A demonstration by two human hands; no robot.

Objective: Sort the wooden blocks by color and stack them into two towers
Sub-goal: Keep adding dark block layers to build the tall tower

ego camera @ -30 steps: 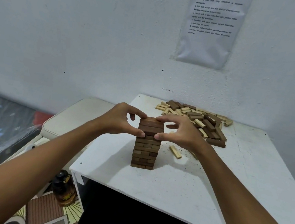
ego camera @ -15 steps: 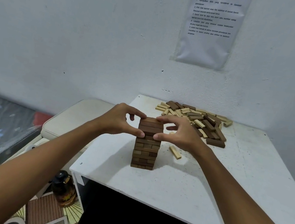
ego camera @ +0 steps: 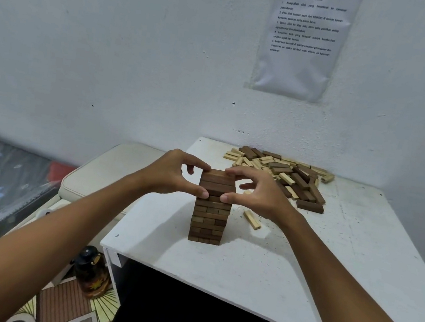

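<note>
On the white table (ego camera: 271, 278) stands a dark-brown block tower (ego camera: 210, 215), upright and near the table's front-left part. Left hand (ego camera: 168, 173) grasps the tower's upper layers from the left, thumb on the front face and fingers curled over the top edge. Right hand (ego camera: 259, 192) grips the same layers from the right in the same way. Just right of the tower lies a single light block (ego camera: 252, 219). Behind the tower, toward the wall, a mixed pile of light and dark blocks (ego camera: 285, 175) lies loose. Above that pile a printed sheet (ego camera: 304, 40) hangs on the wall.
</note>
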